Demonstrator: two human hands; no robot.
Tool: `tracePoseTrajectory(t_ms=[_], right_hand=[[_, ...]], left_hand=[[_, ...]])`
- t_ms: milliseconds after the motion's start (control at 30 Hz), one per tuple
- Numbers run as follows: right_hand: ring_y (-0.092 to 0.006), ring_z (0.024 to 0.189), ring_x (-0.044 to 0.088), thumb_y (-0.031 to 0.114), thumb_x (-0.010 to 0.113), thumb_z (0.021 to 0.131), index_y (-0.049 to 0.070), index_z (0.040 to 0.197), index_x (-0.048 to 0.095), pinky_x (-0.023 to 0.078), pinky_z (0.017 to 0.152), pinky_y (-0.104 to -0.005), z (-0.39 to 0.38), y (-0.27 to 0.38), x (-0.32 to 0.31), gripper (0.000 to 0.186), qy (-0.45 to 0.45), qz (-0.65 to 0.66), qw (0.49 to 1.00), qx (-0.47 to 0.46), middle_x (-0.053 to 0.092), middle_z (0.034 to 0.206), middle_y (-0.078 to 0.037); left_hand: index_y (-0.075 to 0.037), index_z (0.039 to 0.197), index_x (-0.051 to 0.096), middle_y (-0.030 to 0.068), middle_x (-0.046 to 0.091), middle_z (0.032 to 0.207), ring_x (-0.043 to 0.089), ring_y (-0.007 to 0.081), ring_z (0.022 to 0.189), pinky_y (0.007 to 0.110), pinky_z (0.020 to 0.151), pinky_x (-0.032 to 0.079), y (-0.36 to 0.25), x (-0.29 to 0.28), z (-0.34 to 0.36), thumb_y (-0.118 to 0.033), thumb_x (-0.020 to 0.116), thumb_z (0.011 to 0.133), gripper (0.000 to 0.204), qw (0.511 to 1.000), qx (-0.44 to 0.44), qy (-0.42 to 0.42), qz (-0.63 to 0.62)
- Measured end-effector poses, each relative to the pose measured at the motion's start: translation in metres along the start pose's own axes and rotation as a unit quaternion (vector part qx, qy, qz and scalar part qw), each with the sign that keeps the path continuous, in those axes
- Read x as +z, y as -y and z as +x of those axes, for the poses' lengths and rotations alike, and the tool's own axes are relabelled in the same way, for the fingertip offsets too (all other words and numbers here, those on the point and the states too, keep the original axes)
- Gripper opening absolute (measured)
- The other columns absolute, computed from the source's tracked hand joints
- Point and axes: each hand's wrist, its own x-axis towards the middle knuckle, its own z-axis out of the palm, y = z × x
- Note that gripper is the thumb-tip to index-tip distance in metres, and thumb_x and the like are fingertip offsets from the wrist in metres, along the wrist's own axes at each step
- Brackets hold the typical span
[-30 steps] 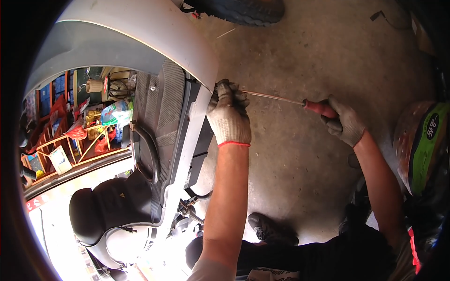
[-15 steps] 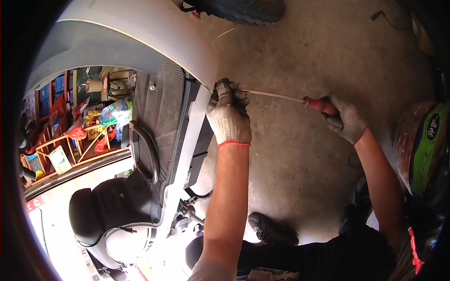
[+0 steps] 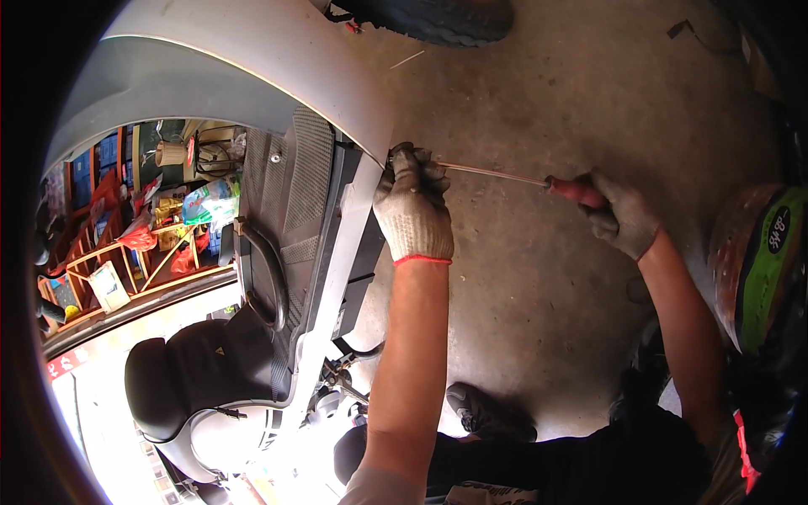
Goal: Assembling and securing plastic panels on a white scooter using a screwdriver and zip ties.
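A long screwdriver with a red handle point(image 3: 579, 192) and a thin metal shaft point(image 3: 497, 173) lies nearly level across the view. My right hand point(image 3: 624, 217), in a greyish work glove, is closed round its handle. My left hand point(image 3: 414, 202), in a cream knit glove with dark fingers and a red cuff, is closed at the shaft's far end. It sits against the edge of a scooter's silver-grey front panel point(image 3: 337, 71), where that meets the light side strip point(image 3: 337, 261). The screwdriver's tip is hidden behind my left fingers.
The scooter's ribbed footboard point(image 3: 290, 194) and black seat point(image 3: 227, 358) are at left. Behind them stands an orange-framed shelf point(image 3: 143, 286) with bags. A tyre point(image 3: 438, 18) is at the top, a green-labelled wrapped bundle point(image 3: 762, 261) at right, and my shoe point(image 3: 484, 412) below on the concrete floor point(image 3: 539, 311).
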Motion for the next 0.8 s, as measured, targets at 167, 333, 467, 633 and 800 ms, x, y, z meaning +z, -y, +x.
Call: tracePoseTrajectory(t_ms=[167, 333, 467, 633, 800], right_hand=[[-0.0082, 0.049, 0.039, 0.037, 0.051, 0.107, 0.003, 0.125, 0.061, 0.032, 0.046, -0.0232, -0.001, -0.003, 0.007, 0.040, -0.047, 0.072, 0.996, -0.023, 0.059, 0.090, -0.004], [-0.0079, 0.048, 0.039, 0.036, 0.051, 0.108, 0.003, 0.119, 0.062, 0.032, 0.045, -0.0230, 0.002, -0.006, 0.007, 0.037, -0.006, 0.027, 1.000, 0.009, 0.059, 0.089, -0.005], [-0.0071, 0.049, 0.038, 0.036, 0.051, 0.108, 0.003, 0.116, 0.062, 0.031, 0.044, -0.0230, 0.001, -0.006, 0.003, 0.036, -0.051, 0.018, 0.997, -0.060, 0.058, 0.084, -0.005], [-0.0067, 0.052, 0.041, 0.036, 0.054, 0.107, 0.004, 0.114, 0.062, 0.033, 0.047, -0.0232, -0.003, -0.010, 0.003, 0.034, 0.026, 0.041, 0.998, 0.033, 0.057, 0.083, -0.004], [-0.0058, 0.055, 0.044, 0.035, 0.056, 0.106, 0.003, 0.116, 0.062, 0.037, 0.049, -0.0243, 0.003, -0.016, 0.004, 0.034, 0.020, -0.151, 0.959, -0.237, 0.059, 0.088, -0.004]], left_hand=[[-0.003, 0.108, 0.064, 0.0075, 0.068, 0.089, 0.062, 0.0155, 0.067, 0.031, 0.058, 0.050, -0.001, 0.000, -0.001, -0.019, 0.062, 0.105, 0.016, 1.000, 0.003, 0.017, -0.012], [-0.003, 0.109, 0.064, 0.0074, 0.068, 0.089, 0.062, 0.0163, 0.067, 0.030, 0.058, 0.049, -0.002, 0.001, -0.001, -0.018, 0.061, 0.105, 0.016, 1.000, 0.002, 0.001, 0.000], [-0.003, 0.109, 0.064, 0.0074, 0.068, 0.090, 0.062, 0.0160, 0.067, 0.030, 0.057, 0.049, -0.002, 0.001, -0.002, -0.018, 0.061, 0.105, 0.015, 1.000, -0.004, 0.004, -0.015], [-0.003, 0.108, 0.064, 0.0072, 0.068, 0.089, 0.062, 0.0154, 0.066, 0.030, 0.057, 0.050, -0.002, 0.000, -0.003, -0.018, 0.060, 0.106, 0.016, 1.000, 0.001, 0.003, 0.005], [-0.003, 0.108, 0.064, 0.0071, 0.068, 0.089, 0.062, 0.0154, 0.066, 0.030, 0.058, 0.051, -0.002, -0.001, -0.002, -0.018, 0.060, 0.105, 0.016, 1.000, -0.001, 0.001, -0.002]])
